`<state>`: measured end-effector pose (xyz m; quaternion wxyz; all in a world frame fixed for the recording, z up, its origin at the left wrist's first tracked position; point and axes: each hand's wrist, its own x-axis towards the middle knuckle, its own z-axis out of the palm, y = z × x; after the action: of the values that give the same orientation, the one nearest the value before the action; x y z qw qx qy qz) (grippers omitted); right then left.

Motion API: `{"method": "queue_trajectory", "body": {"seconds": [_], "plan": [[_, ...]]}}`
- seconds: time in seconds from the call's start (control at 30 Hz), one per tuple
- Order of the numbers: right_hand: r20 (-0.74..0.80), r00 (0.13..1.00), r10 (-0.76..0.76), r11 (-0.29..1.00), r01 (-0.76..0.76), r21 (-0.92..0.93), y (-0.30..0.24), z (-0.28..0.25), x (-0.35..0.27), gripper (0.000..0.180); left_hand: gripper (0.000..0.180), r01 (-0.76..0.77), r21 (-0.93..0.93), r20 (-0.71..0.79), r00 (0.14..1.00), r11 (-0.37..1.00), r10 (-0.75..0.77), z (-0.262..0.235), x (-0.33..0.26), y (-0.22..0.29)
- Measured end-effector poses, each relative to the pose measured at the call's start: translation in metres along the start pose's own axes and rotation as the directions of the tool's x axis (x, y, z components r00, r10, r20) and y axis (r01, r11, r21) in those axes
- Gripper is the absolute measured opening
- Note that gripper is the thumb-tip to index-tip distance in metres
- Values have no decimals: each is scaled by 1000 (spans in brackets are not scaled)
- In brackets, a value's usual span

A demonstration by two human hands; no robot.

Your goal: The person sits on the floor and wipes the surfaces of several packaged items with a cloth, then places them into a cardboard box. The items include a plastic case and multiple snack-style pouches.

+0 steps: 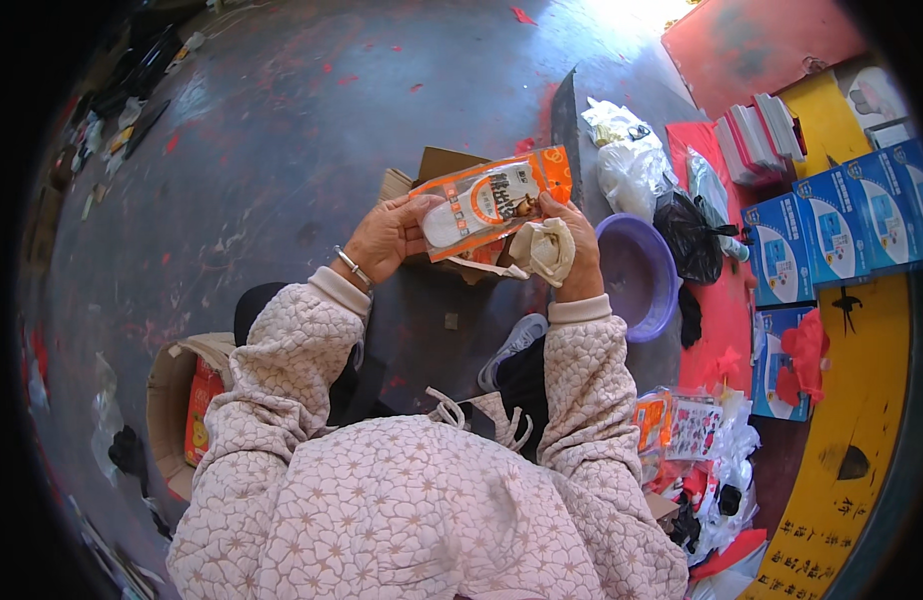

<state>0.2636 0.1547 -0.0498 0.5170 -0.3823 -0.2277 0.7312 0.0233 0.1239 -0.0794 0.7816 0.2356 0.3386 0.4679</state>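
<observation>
Taking the middle of the view as the clock's centre, you hold a flat, orange-and-clear plastic packet with a white item inside (497, 200) just past twelve o'clock, tilted so that its right end sits higher. Your left hand (387, 238), at ten, pinches the packet's left end with the thumb on top. Your right hand (579, 250), at two, grips the opposite end and also carries a crumpled, cream, fabric-like piece (545, 250) against the palm side. Gripping both ends probably keeps the packet flat and its printed face turned up to you; the cream piece seems tucked low to leave your right thumb free.

Beneath the packet, at twelve, an open brown cardboard box (452, 162) stands near your feet, perhaps placed there for easy reach. A little red and white shows at its near edge; the rest is hidden. At eight, a round-looking, tan cardboard carton (166, 405) holds an upright red-and-orange package (201, 410). At three, a round purple plastic basin (670, 285) sits beside a knotted-looking black plastic bag (687, 238), whose contents you cannot see.
</observation>
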Motion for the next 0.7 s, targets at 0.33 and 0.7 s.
{"method": "queue_trajectory", "body": {"seconds": [0.33, 0.7], "plan": [[-42, 999, -23, 999, 25, 45, 23, 13, 1, 16, 37, -198, -255, 96, 969, 946, 228, 14, -2, -9], [-253, 664, -704, 695, 568, -441, -12, 34, -14, 17, 34, -160, -116, 35, 986, 980, 165, 19, 4, -14]]}}
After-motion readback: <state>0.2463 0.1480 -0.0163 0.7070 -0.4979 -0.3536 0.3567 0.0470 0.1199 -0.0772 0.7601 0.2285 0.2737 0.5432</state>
